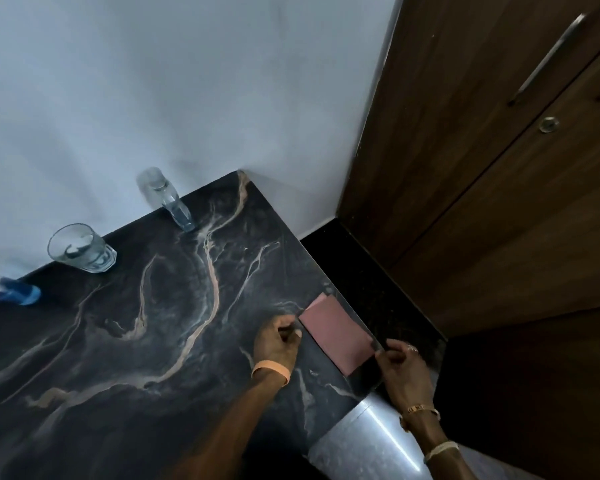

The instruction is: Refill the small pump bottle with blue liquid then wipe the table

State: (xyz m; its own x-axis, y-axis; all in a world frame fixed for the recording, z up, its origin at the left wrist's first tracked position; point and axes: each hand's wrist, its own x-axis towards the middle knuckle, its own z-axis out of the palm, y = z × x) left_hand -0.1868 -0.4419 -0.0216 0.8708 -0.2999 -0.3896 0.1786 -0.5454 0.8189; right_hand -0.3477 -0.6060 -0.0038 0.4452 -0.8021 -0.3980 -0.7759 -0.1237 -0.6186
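A folded pink cloth [336, 333] lies flat at the right edge of the dark marble table [160, 327]. My left hand [277, 341] pinches the cloth's near-left corner, and my right hand [400, 367] grips its near-right end at the table's edge. At the far left edge of the view is a small bottle with blue liquid [16, 292], blurred and partly cut off. A clear bottle [167, 199] with a little bluish liquid stands at the back against the wall.
An empty drinking glass [82, 248] stands near the wall at the back left. A brown wooden cabinet [499, 161] with metal handles rises to the right. A shiny metal surface [368, 441] lies below the table's near right corner.
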